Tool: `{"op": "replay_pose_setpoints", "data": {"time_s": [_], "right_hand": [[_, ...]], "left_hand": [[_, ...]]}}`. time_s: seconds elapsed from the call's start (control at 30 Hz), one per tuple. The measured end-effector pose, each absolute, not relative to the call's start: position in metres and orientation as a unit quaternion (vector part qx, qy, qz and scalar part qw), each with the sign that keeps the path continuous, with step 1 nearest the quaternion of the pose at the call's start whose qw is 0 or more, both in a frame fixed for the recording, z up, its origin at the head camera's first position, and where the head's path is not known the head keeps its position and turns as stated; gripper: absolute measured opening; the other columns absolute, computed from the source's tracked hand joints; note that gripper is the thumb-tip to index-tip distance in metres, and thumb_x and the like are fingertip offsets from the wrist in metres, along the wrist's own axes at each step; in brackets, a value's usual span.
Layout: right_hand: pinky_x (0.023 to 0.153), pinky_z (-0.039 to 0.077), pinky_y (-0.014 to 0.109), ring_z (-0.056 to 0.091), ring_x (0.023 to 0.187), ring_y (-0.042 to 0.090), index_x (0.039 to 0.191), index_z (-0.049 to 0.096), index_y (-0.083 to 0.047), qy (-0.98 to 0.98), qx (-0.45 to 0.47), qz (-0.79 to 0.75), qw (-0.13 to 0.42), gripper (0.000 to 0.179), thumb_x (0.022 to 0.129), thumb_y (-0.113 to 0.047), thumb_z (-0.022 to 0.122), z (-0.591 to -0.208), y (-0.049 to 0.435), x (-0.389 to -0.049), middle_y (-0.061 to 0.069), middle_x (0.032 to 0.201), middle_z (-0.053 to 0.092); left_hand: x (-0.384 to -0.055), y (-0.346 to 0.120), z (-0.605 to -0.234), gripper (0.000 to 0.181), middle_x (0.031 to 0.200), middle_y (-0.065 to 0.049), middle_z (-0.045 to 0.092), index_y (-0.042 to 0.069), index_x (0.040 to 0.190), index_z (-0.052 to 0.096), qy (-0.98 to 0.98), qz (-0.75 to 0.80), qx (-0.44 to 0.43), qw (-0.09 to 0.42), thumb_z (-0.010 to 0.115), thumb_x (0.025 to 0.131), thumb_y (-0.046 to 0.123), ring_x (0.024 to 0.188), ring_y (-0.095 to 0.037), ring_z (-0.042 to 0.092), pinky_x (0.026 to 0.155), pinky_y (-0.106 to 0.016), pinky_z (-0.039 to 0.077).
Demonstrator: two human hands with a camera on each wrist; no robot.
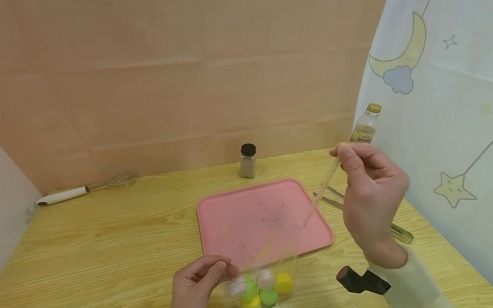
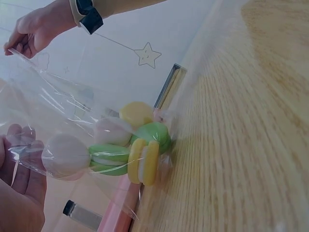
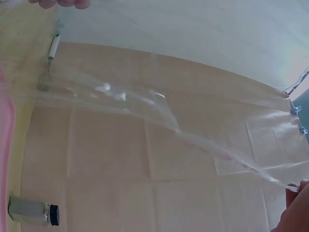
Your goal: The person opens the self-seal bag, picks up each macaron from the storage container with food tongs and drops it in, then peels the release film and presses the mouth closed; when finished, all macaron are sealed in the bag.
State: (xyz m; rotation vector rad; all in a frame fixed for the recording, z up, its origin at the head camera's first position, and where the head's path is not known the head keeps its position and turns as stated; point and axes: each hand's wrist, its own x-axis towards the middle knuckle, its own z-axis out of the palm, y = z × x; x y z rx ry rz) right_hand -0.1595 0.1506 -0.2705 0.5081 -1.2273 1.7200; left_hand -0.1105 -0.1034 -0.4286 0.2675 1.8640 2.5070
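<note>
Several macarons lie in the bottom of a clear plastic bag (image 2: 72, 96): yellow (image 1: 251, 305), green (image 1: 269, 297) and pale pink (image 1: 265, 279). My left hand (image 1: 198, 286) pinches the bag at its left side between thumb and fingers, just in front of the tray. Raised to the right, my right hand (image 1: 372, 195) pinches a far corner of the film between thumb and fingertips. The plastic stretches in a thin slanted strip from there down toward the macarons. In the left wrist view the bag hangs close beside the wooden tabletop.
Behind the bag lies a pink tray (image 1: 244, 196) with dark marks on it. A black-lidded jar (image 1: 248, 162) stands beyond it. At the back left lies a whisk (image 1: 84, 190). Metal tongs (image 1: 401, 233) and a gold-capped bottle (image 1: 367, 124) are on the right, partly behind my right hand.
</note>
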Motion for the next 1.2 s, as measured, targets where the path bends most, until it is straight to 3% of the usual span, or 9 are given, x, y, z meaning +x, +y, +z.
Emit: {"op": "replay_pose_setpoints", "data": {"time_s": [0.13,0.27,0.4,0.47,0.67,0.77,0.9,1.0,1.2], "right_hand": [[0.069,0.045,0.029,0.059,0.07,0.025,0.085,0.063,0.028,-0.491,0.201,0.707,0.468,0.016,0.088,0.014,0.07,-0.269,0.154,-0.16,0.017,0.075,0.07],[0.074,0.05,0.028,0.065,0.076,0.025,0.086,0.068,0.022,-0.529,0.186,0.697,0.447,0.009,0.088,0.013,0.071,-0.28,0.16,-0.164,0.014,0.078,0.072],[0.08,0.052,0.027,0.065,0.073,0.019,0.091,0.071,0.018,-0.601,0.133,0.689,0.383,0.012,0.091,0.006,0.072,-0.305,0.175,-0.171,0.009,0.082,0.074],[0.072,0.049,0.025,0.057,0.063,0.014,0.094,0.073,0.014,-0.654,0.088,0.667,0.345,0.017,0.093,-0.003,0.074,-0.322,0.185,-0.173,0.006,0.084,0.075],[0.061,0.042,0.026,0.051,0.06,0.013,0.1,0.078,0.0,-0.809,-0.035,0.542,0.225,0.025,0.097,-0.024,0.073,-0.373,0.22,-0.181,0.007,0.093,0.075],[0.049,0.037,0.028,0.054,0.064,0.021,0.1,0.079,-0.001,-0.855,-0.066,0.488,0.166,0.024,0.099,-0.023,0.07,-0.395,0.241,-0.188,0.014,0.094,0.074],[0.04,0.027,0.026,0.045,0.049,0.019,0.098,0.078,0.001,-0.893,-0.089,0.427,0.109,0.024,0.099,-0.021,0.068,-0.414,0.262,-0.193,0.017,0.088,0.072],[0.04,0.03,0.026,0.04,0.042,0.012,0.1,0.077,0.003,-0.909,-0.096,0.398,0.083,0.024,0.1,-0.019,0.067,-0.422,0.271,-0.194,0.015,0.083,0.073],[0.046,0.036,0.028,0.055,0.052,0.017,0.099,0.078,0.0,-0.928,-0.092,0.355,0.066,0.02,0.098,-0.017,0.067,-0.43,0.28,-0.196,0.007,0.076,0.074]], "left_hand": [[-0.11,-0.104,-0.428,0.029,0.09,-0.012,0.075,-0.016,0.107,0.065,0.598,0.796,0.089,0.003,0.066,0.099,0.012,0.085,-0.026,0.074,0.087,-0.039,0.057],[-0.11,-0.104,-0.428,0.03,0.09,-0.012,0.075,-0.017,0.107,0.065,0.597,0.797,0.087,0.005,0.066,0.099,0.012,0.086,-0.026,0.074,0.087,-0.04,0.057],[-0.111,-0.104,-0.428,0.031,0.09,-0.011,0.075,-0.019,0.108,0.063,0.593,0.8,0.092,0.005,0.066,0.1,0.011,0.086,-0.025,0.073,0.086,-0.04,0.057],[-0.111,-0.104,-0.429,0.029,0.09,-0.011,0.075,-0.018,0.107,0.064,0.591,0.8,0.101,0.002,0.065,0.1,0.01,0.086,-0.024,0.073,0.085,-0.04,0.057],[-0.111,-0.103,-0.429,0.018,0.089,-0.011,0.075,-0.01,0.103,0.07,0.587,0.8,0.121,-0.007,0.063,0.1,0.006,0.085,-0.024,0.073,0.083,-0.041,0.058],[-0.111,-0.102,-0.428,0.016,0.089,-0.011,0.075,-0.008,0.102,0.071,0.588,0.8,0.12,-0.007,0.063,0.1,0.006,0.085,-0.024,0.073,0.083,-0.041,0.058],[-0.111,-0.102,-0.427,0.016,0.09,-0.011,0.075,-0.009,0.102,0.071,0.586,0.801,0.125,-0.008,0.063,0.1,0.005,0.085,-0.024,0.074,0.083,-0.041,0.058],[-0.111,-0.102,-0.427,0.016,0.089,-0.012,0.075,-0.009,0.102,0.071,0.584,0.803,0.12,-0.006,0.063,0.1,0.005,0.084,-0.024,0.074,0.083,-0.041,0.058],[-0.111,-0.101,-0.427,0.018,0.09,-0.012,0.075,-0.009,0.103,0.07,0.586,0.804,0.105,0.0,0.064,0.1,0.007,0.084,-0.025,0.074,0.084,-0.041,0.057]]}}
